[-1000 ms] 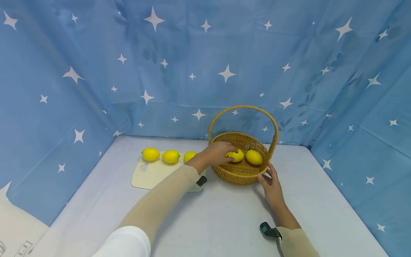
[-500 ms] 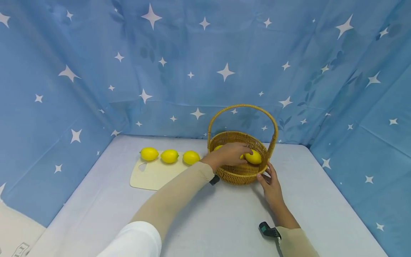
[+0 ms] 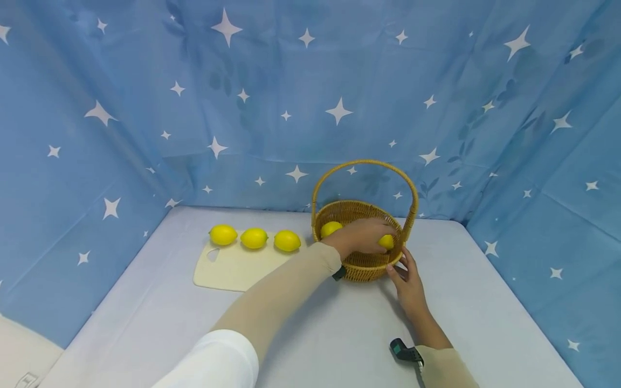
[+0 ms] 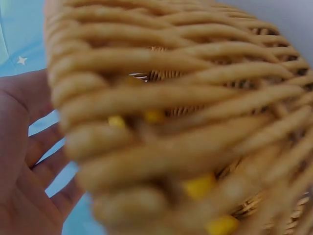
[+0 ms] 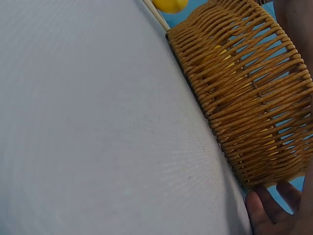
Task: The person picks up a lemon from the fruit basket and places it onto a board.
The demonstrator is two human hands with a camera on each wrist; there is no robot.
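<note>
My left hand reaches into the wicker basket, its fingers around a lemon on the right side. A second lemon lies at the basket's left. Seen from the left wrist, the woven wall hides the fingertips, and yellow shows through its gaps. My right hand holds the basket's right side, thumb at the rim. In the right wrist view its fingers touch the end of the basket.
A cream cutting board lies left of the basket. Three lemons form a row along its far edge: left lemon, middle lemon, right lemon. Behind the white table hangs a blue starry curtain. An arched handle spans the basket.
My left hand has moved right inside the basket, from the middle lemon to the right-hand one. The left lemon has come into view. My right hand stays on the basket.
</note>
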